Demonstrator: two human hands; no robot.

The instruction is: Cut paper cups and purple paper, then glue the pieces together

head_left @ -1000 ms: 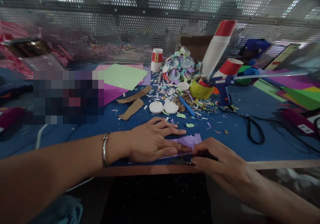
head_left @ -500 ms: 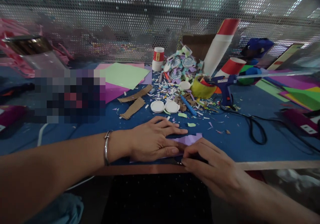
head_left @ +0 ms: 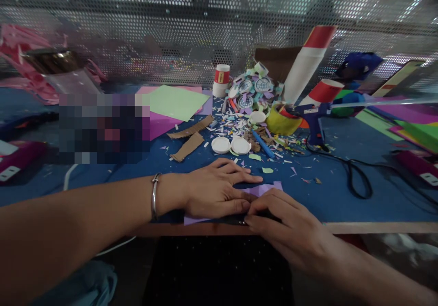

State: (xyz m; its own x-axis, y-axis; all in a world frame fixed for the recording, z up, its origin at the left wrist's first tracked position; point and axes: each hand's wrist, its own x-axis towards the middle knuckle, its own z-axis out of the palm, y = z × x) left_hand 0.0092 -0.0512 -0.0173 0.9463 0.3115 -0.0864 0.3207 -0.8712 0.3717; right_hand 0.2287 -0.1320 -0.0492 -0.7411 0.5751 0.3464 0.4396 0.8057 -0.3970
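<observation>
Purple paper (head_left: 263,188) lies near the table's front edge, largely covered by both hands. My left hand (head_left: 219,189) lies flat on it, fingers spread and pointing right. My right hand (head_left: 280,215) is closed, its thumb and fingers pinched round a dark tool (head_left: 238,221) at the paper's front side. Most of that tool is hidden, so its kind is unclear. Behind the hands are two white round lids (head_left: 221,145) and strips of brown cardboard (head_left: 188,146).
Paper scraps, a blue pen (head_left: 263,144), a yellow tape roll (head_left: 282,121) and a blue glue gun (head_left: 316,123) with a looped black cable lie behind. Paper cups (head_left: 222,80), a decorated pile (head_left: 251,87) and green sheets (head_left: 178,101) stand or lie farther back.
The whole view has shifted slightly, so the table's objects appear farther right. My right hand has moved a little left relative to the paper. My left hand stays flat.
</observation>
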